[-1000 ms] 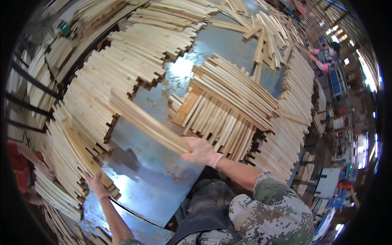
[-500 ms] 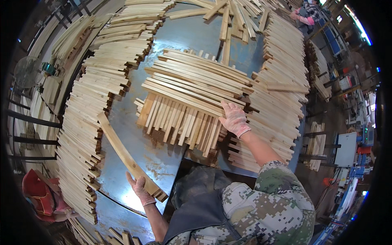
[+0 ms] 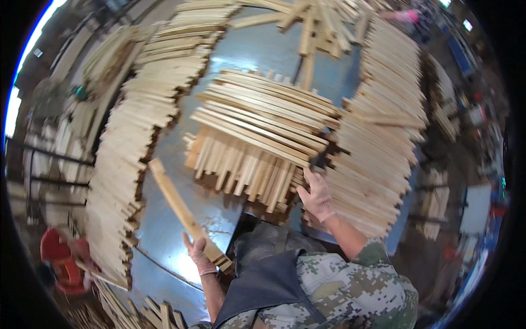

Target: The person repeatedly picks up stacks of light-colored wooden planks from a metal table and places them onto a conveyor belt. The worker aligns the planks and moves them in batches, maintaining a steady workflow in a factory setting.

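Observation:
My left hand (image 3: 198, 256), in a pale glove, grips the near end of a long wooden slat (image 3: 178, 205) that slants up and to the left over the blue metal table (image 3: 164, 236). My right hand (image 3: 316, 196), also gloved, rests against the near right edge of a stack of slats (image 3: 257, 131) laid crosswise in layers in the middle of the table. Its fingers lie flat on the slat ends and it holds nothing that I can see.
A long curved row of stacked slats (image 3: 134, 142) runs down the left side. Another tall stack (image 3: 383, 137) stands to the right. Loose slats (image 3: 307, 27) lie at the far end. A person in red (image 3: 60, 263) is at the lower left.
My left hand has taken the slat by its near end and pulled it toward me. My right hand has moved from the slat to the right edge of the middle stack.

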{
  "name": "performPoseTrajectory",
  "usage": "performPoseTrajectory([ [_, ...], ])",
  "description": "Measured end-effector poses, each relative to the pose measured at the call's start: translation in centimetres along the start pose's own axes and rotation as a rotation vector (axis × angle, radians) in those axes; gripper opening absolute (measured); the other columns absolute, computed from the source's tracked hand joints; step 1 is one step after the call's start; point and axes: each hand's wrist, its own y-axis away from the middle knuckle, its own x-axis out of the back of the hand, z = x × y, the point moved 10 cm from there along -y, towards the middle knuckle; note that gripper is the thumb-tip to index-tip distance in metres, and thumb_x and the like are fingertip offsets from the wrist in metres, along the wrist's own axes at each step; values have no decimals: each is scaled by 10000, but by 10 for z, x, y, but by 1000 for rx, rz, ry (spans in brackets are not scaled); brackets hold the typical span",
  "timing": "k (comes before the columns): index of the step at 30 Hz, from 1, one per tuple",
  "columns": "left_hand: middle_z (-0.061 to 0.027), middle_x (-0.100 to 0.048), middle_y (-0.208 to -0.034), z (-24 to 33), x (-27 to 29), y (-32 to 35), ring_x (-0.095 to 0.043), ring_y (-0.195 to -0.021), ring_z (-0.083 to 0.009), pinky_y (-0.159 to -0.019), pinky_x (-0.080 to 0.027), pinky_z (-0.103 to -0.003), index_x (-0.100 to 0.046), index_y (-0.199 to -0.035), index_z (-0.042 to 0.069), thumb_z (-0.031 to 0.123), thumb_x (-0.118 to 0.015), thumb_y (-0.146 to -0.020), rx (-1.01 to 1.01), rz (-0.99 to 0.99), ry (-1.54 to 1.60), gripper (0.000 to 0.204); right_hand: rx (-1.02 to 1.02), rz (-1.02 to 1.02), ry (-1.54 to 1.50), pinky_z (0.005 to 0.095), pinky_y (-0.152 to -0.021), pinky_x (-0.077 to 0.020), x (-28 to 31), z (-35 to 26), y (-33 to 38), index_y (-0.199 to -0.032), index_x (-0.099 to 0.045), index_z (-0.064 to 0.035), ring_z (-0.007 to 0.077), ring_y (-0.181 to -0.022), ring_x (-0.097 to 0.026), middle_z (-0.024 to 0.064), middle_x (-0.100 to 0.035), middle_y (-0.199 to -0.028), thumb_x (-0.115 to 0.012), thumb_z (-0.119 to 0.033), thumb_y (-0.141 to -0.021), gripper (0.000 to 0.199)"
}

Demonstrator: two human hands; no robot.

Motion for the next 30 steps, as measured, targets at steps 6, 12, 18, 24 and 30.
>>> performPoseTrajectory([
  [6,-176,-675,-1303,21,4,14,-708,-1018,-255,-888,-607,-389,-90,-1738,46,-31,-747,-826,1,82,-83,1127,41,-462,-414,385,-833,-584,-90,-113,2,-1341,-709,-33,291,-891,-715,151,-728,-1008,-774,-160,-908,456],
  [12,-210,-630,-1419,35,24,-2,-695,-1178,-287,-969,-597,-375,-164,-1721,6,-21,-804,-785,18,106,-118,1134,172,-961,-419,376,-899,-579,-198,-210,44,-1426,-665,-44,285,-992,-728,142,-736,-1082,-796,-236,-936,543],
  [18,-232,-543,-1523,88,66,-77,-622,-1305,-314,-1099,-535,-378,-268,-1672,-45,12,-823,-717,-115,164,-275,1107,204,-1225,-185,410,-991,-554,-276,-240,80,-1484,-619,-60,312,-1103,-708,163,-729,-1197,-759,-323,-968,595],
  [24,-228,-518,-1529,139,120,-137,-550,-1396,-340,-1184,-478,-417,-333,-1664,9,84,-887,-705,-250,318,-603,1110,152,-1252,-106,414,-992,-551,-327,-263,86,-1490,-615,-72,310,-1095,-706,172,-722,-1228,-755,-329,-964,602],
  [30,-139,-544,-1546,122,151,-97,-593,-1326,-254,-1105,-511,-360,-286,-1720,111,51,-866,-715,-122,294,-51,1162,140,-1205,-263,362,-916,-564,-356,-293,77,-1422,-662,-30,249,-937,-695,123,-732,-1074,-795,-261,-937,553],
])
